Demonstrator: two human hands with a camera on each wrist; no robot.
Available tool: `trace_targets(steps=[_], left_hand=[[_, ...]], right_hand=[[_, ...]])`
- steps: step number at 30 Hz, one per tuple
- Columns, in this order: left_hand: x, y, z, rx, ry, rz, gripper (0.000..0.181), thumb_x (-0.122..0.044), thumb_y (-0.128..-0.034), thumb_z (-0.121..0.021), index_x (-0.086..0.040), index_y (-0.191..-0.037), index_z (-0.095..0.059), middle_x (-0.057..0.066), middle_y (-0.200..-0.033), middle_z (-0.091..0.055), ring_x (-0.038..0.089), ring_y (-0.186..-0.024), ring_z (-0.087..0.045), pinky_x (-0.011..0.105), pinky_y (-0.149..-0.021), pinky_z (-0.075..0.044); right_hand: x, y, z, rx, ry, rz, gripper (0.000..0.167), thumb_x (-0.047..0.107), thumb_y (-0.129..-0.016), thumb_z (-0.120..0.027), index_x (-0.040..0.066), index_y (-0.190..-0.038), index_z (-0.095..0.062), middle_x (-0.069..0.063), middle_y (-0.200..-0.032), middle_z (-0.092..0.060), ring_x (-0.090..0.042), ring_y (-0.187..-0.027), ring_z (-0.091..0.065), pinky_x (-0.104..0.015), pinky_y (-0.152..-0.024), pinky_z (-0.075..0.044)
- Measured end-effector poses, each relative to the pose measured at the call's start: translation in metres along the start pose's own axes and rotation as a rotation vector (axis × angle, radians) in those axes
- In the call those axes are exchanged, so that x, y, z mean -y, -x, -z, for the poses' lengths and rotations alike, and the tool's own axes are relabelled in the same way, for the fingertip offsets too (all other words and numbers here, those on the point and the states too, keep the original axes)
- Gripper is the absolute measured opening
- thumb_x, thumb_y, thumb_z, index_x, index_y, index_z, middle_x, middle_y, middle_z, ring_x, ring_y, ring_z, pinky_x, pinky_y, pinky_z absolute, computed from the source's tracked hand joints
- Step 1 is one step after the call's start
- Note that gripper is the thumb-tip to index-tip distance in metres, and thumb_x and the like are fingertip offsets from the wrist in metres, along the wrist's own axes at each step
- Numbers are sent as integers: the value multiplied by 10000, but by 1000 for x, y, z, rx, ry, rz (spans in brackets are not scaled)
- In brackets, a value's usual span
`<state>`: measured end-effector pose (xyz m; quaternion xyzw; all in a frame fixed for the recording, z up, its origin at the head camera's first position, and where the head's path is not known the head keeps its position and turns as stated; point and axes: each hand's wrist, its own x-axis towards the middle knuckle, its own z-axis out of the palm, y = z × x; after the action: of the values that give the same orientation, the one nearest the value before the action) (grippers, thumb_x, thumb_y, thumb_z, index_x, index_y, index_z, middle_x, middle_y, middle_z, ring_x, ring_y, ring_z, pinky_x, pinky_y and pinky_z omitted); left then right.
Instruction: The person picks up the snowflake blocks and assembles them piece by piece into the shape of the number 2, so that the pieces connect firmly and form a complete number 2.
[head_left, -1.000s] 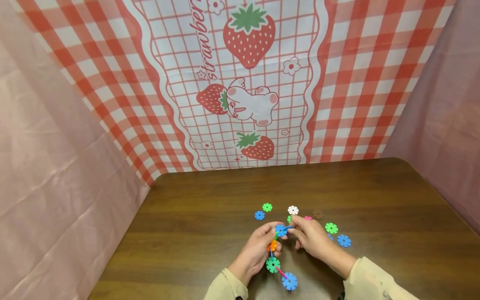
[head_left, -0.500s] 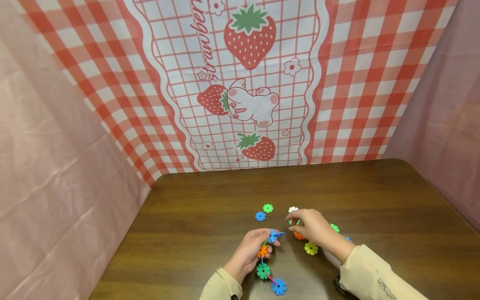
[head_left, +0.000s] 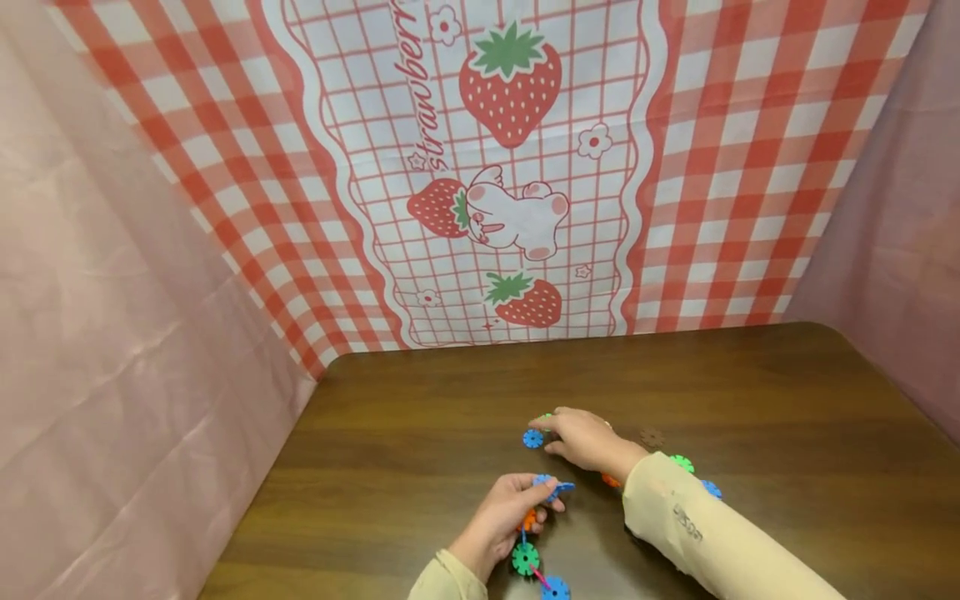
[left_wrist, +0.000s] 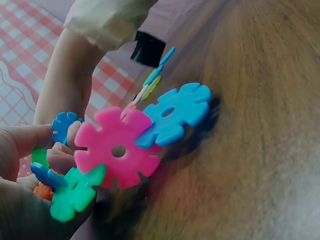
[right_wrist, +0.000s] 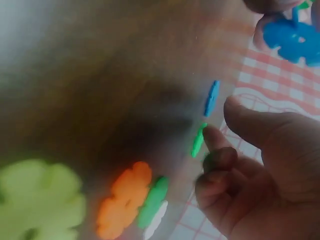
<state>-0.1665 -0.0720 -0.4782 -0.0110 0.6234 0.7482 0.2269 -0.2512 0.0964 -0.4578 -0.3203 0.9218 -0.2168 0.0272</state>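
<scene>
My left hand [head_left: 501, 515] pinches a blue notched disc [head_left: 545, 487] at the top of a chain of joined discs. Orange, green [head_left: 526, 559], pink [left_wrist: 118, 147] and blue [left_wrist: 176, 114] discs hang below it, the pink one seen edge-on in the head view. My right hand [head_left: 588, 439] holds nothing and reaches over the table, fingers partly bent and thumb apart. Close to its fingertips lie a loose blue disc [head_left: 533, 438] and a loose green disc [right_wrist: 199, 140], the latter partly covered by the hand in the head view.
Under and beside the right forearm lie an orange disc [head_left: 611, 480], a brown disc [head_left: 652, 437], a green disc [head_left: 681, 462] and a blue disc [head_left: 712, 489]. A yellow-green disc [right_wrist: 41, 202] shows in the right wrist view. Checked cloth [head_left: 720, 167] hangs behind the wooden table [head_left: 375, 467].
My right hand has left the blue discs at my left hand and moved left across the table to the loose blue and green discs. The held chain has shifted slightly down and left.
</scene>
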Motion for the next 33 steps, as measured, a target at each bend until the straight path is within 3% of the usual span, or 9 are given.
trace_targets(steps=[5, 9, 12, 16, 19, 24, 30, 33], left_hand=[[4, -1, -5, 4, -2, -18, 253, -150, -943, -646, 102, -958, -650, 17, -683, -659, 18, -476, -422, 130, -424, -350], [5, -1, -7, -3, -13, -30, 236, -144, -941, -648, 92, -944, -653, 12, -677, -655, 15, -473, -420, 128, -419, -346], [3, -2, -7, -13, -18, -34, 207, -145, -938, -652, 61, -944, -664, 24, -695, -670, 11, -470, -426, 123, -414, -350], [3, -3, -7, -19, -18, -37, 206, -163, -933, -664, 38, -978, -668, 83, -780, -716, 13, -478, -440, 121, -417, -365], [3, -5, -6, -21, -10, -40, 222, -170, -932, -666, 38, -1009, -666, 109, -832, -727, 18, -486, -446, 126, -420, -374], [4, -7, -5, -19, 10, -39, 234, -177, -925, -678, 32, -1031, -673, 100, -842, -726, 23, -498, -446, 130, -430, -373], [1, -9, -4, -26, 14, -35, 216, -157, -914, -690, 31, -1018, -671, 135, -881, -730, 12, -506, -499, 122, -435, -413], [2, -11, -4, -22, 29, -34, 192, -146, -914, -688, 24, -1002, -667, 148, -894, -729, 19, -531, -543, 119, -451, -442]], right_hand=[[-5, -3, -1, 62, 56, 61, 356, 124, -917, -675, 128, -1271, -639, -78, -1111, -678, -286, -1016, -635, -450, -838, -520], [-11, -4, -4, 11, 82, 81, 217, 157, -870, -730, 140, -1076, -666, -14, -924, -675, -206, -845, -638, -373, -714, -520], [-13, -3, -5, -20, 59, 48, 192, 153, -829, -774, 149, -928, -611, 7, -813, -580, -162, -727, -547, -327, -624, -456], [-14, 2, -3, -45, -15, -25, 293, 98, -788, -809, 142, -809, -521, 28, -727, -468, -134, -657, -427, -299, -586, -372], [-16, 9, -1, -92, -76, -49, 248, 79, -796, -797, 144, -764, -560, 66, -681, -502, -95, -607, -433, -267, -571, -386], [-20, 28, 4, -101, -308, -76, 77, 38, -922, -647, 85, -885, -696, 20, -731, -641, -96, -495, -536, -246, -507, -476], [-23, 53, 14, -24, -651, -157, 98, 109, -986, -576, 21, -944, -579, -107, -750, -699, -177, -491, -586, -289, -455, -497], [-25, 62, 16, -2, -753, -183, 141, 138, -986, -583, 1, -959, -570, -157, -754, -701, -156, -487, -574, -284, -449, -493]])
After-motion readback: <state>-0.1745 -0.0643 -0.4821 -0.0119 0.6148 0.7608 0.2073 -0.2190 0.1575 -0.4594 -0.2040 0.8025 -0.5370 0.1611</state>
